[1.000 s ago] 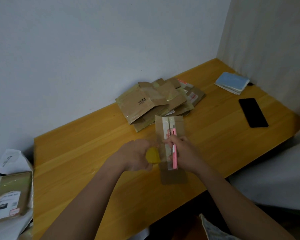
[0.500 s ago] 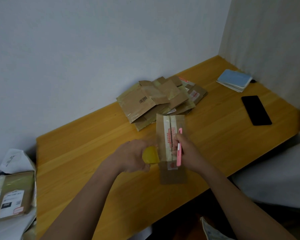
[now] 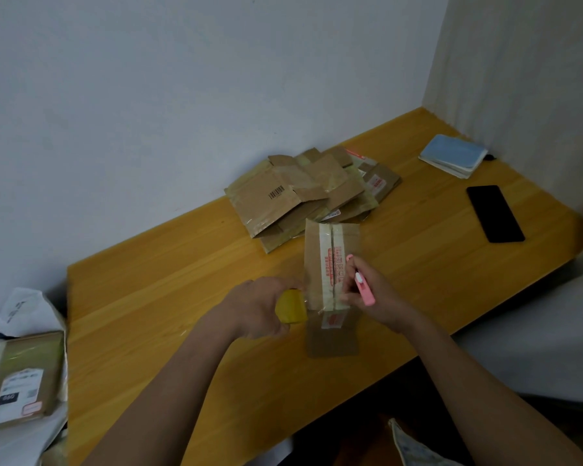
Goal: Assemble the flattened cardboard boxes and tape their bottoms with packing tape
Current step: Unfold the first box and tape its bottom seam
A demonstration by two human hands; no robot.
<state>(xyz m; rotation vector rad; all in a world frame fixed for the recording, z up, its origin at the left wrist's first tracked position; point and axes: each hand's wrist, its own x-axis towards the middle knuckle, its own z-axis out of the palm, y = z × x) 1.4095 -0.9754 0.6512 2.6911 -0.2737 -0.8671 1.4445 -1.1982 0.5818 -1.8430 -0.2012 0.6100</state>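
A small assembled cardboard box (image 3: 317,250) stands on the wooden table (image 3: 148,297), its taped flaps facing up with red print along the seam. My left hand (image 3: 256,307) grips a yellow roll of packing tape (image 3: 290,307) against the box's left side. A clear strip runs from the roll across the box. My right hand (image 3: 374,294) holds a pink utility knife (image 3: 362,284) over the box's right part, its tip pointing away from me. A pile of flattened cardboard boxes (image 3: 303,193) lies behind, near the wall.
A black phone (image 3: 494,213) and a blue notebook (image 3: 453,155) lie at the table's far right. A labelled cardboard parcel (image 3: 21,381) and white bags (image 3: 24,307) sit off the table's left edge. Walls close the back and right.
My right hand with the pink knife has slid away from me along the box top and turned the knife slantwise. The left hand and tape roll stayed beside the box.
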